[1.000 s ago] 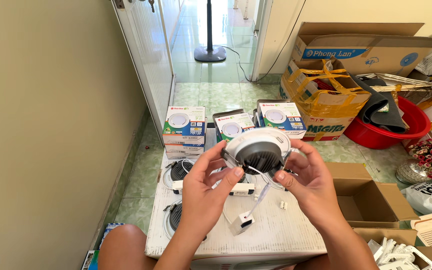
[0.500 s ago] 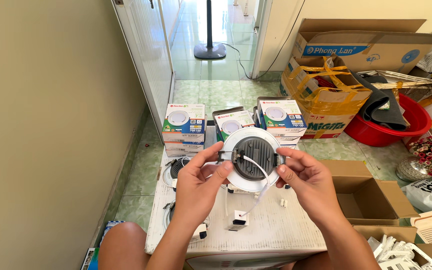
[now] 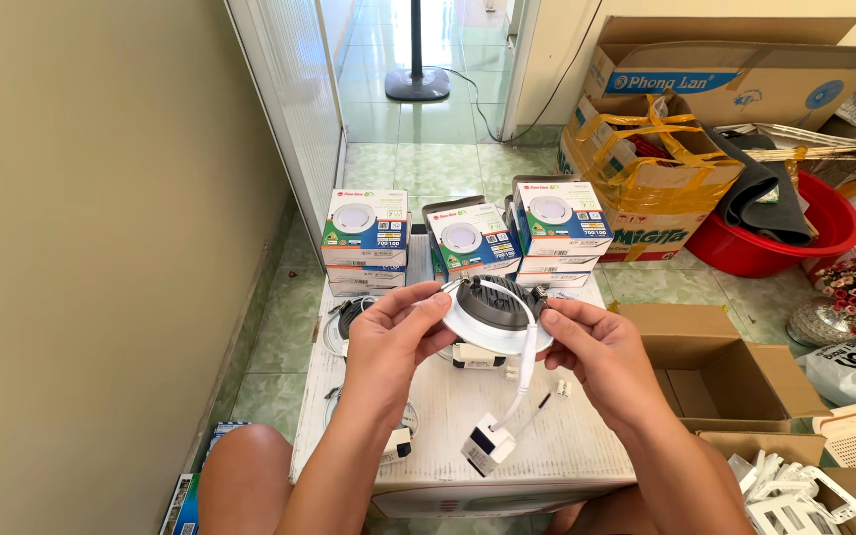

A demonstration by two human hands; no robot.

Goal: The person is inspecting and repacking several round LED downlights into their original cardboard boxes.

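Observation:
Both my hands hold a round recessed downlight (image 3: 493, 315) with a white rim and a dark finned back, just above a low white table (image 3: 448, 406). My left hand (image 3: 388, 342) grips its left edge, my right hand (image 3: 591, 347) its right edge. A white cable runs from the lamp down to a small white driver box (image 3: 485, 448) that hangs near the table top. The lamp's back faces up and slightly away from me.
Stacks of boxed downlights (image 3: 364, 238) (image 3: 470, 241) (image 3: 557, 226) line the table's far edge. Loose lamps and cables (image 3: 349, 319) lie at the left. An open cardboard box (image 3: 715, 372), a red basin (image 3: 795, 238) and taped cartons (image 3: 646, 168) stand at the right. A wall runs along the left.
The lamp has been tilted from facing me to lying flatter, back up, and lowered a little. The driver box swung on its cable.

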